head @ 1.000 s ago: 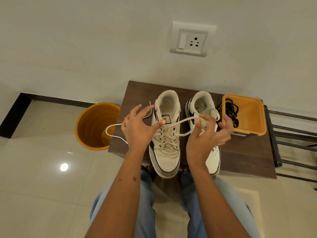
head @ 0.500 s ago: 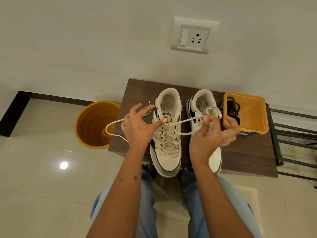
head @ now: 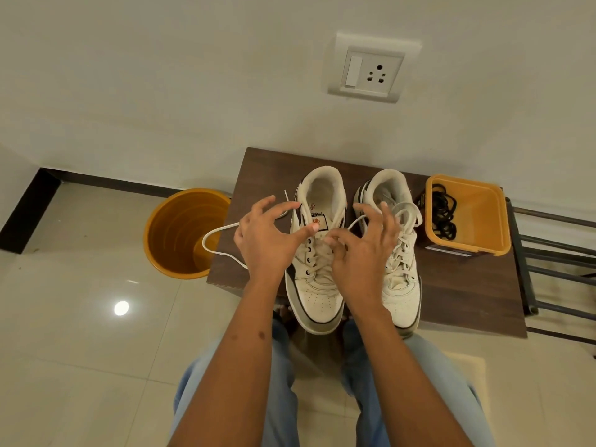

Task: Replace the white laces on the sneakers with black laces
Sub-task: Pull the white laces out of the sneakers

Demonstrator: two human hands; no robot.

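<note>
Head view: a brown table (head: 467, 285) carries two white sneakers (head: 319, 285) and an orange tray (head: 483, 221) of black laces (head: 443, 214), with an orange bucket (head: 180, 233) on the floor beside it. Over the left sneaker, the left hand (head: 264, 240) spreads with fingers loose, while the right hand (head: 364, 250) pinches the white lace (head: 219, 230).

Nothing legible is showing anywhere in the view. A small label (head: 317, 221) with an orange mark is sitting on the tongue of the left sneaker (head: 317, 253) at the centre of the frame, its print too small to read. A white strip label (head: 448, 251) is lying under the yellow tray (head: 467, 250) at right, its lettering too blurred to read.
</note>
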